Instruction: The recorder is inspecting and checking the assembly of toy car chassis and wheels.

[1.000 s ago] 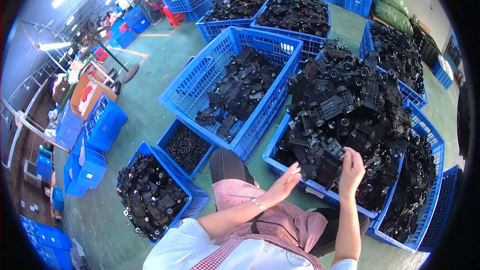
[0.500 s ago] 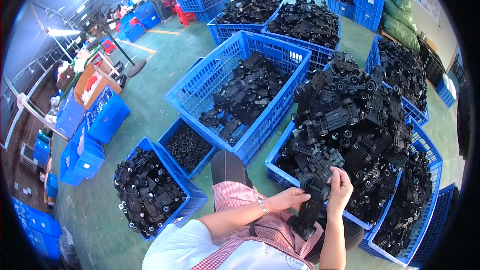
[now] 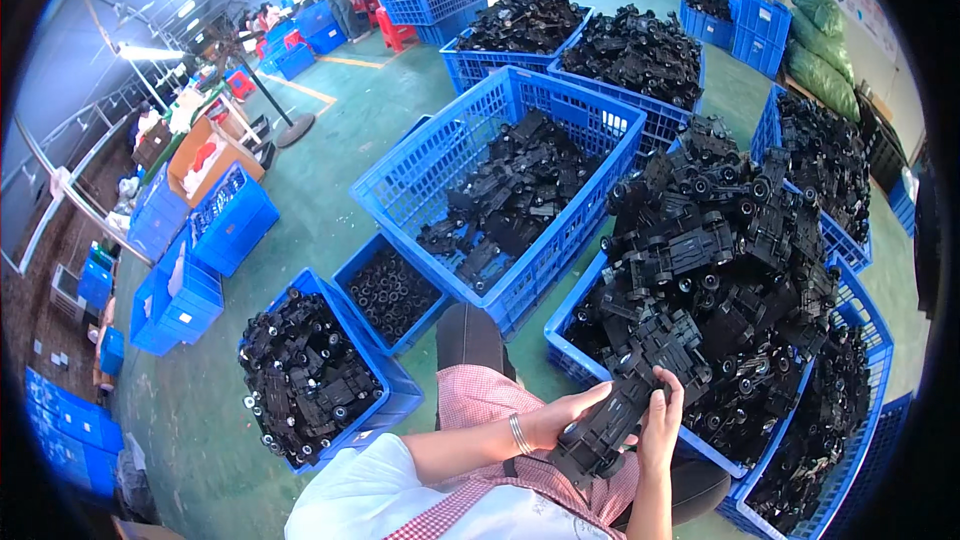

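A black plastic toy car chassis (image 3: 603, 427) is held over my lap, tilted, its upper end close to the heaped crate. My left hand (image 3: 558, 418), with a bracelet at the wrist, grips its left side with the thumb along the edge. On the opposite side my right hand (image 3: 660, 418) has its fingers bent round the chassis. Just beyond my hands rises a tall pile of similar black chassis (image 3: 690, 240), several with wheels, in a blue crate (image 3: 570, 348). The underside of the held chassis is hidden.
A larger blue crate (image 3: 400, 225) ahead is partly filled with chassis. A small blue bin (image 3: 345, 275) of black rings and another bin (image 3: 400, 395) of chassis stand at my left. More loaded crates (image 3: 640, 100) stand behind, and a stand with a round base (image 3: 295, 130) is farther left.
The chassis has been turned and raised from a hanging position to a slant, more of it now showing. My right hand has lowered slightly along it. The view has shifted a little.
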Action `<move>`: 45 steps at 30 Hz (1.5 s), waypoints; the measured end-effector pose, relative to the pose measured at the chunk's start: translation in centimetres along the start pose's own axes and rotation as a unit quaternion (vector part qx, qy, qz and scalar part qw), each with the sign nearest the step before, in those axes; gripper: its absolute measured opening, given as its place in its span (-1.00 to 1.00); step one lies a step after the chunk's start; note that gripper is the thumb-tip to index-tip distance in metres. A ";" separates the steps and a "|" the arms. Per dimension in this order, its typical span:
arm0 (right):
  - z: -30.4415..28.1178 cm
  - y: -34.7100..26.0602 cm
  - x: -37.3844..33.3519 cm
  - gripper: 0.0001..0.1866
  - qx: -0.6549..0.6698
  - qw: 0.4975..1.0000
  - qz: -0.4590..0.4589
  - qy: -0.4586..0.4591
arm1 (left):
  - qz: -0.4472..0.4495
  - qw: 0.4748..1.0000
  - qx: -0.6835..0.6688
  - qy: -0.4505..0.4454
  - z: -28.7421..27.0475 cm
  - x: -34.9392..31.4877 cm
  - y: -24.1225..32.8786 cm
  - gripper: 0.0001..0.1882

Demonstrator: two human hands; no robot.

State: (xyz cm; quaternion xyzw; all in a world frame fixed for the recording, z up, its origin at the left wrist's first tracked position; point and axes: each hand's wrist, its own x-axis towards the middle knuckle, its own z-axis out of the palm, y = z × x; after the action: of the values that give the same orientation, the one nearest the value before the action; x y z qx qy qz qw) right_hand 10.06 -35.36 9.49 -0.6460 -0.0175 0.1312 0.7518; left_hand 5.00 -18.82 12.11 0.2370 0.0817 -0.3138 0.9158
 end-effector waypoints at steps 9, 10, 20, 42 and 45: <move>-0.9 0.2 -0.9 -0.65 0.074 0.997 -0.003 -0.026 | 0.004 0.999 -0.025 -0.039 -0.7 -0.9 -1.0 -0.43; -1.0 0.2 -1.2 -0.65 0.072 0.997 0.004 -0.018 | -0.005 0.999 -0.032 -0.039 -0.8 -0.8 -1.0 -0.43; 3.0 -2.8 -1.6 -0.48 0.102 0.994 0.012 -0.046 | 0.082 0.994 -0.059 0.046 -1.8 -0.5 2.0 -0.24; 3.4 -2.0 -4.8 -0.49 -0.212 0.953 -0.192 -0.096 | 0.098 0.979 -0.171 0.045 -1.7 0.1 2.2 -0.26; 4.2 -2.7 -5.0 -0.46 -0.169 0.957 -0.214 -0.095 | 0.095 0.975 -0.197 -0.031 -1.9 0.2 2.0 -0.28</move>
State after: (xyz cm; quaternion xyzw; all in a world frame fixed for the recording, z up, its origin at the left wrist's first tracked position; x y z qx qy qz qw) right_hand 4.93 -32.74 13.56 -0.7292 -0.2488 0.0227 0.6371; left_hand 6.36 -16.59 11.16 0.0489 0.0902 -0.2100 0.9723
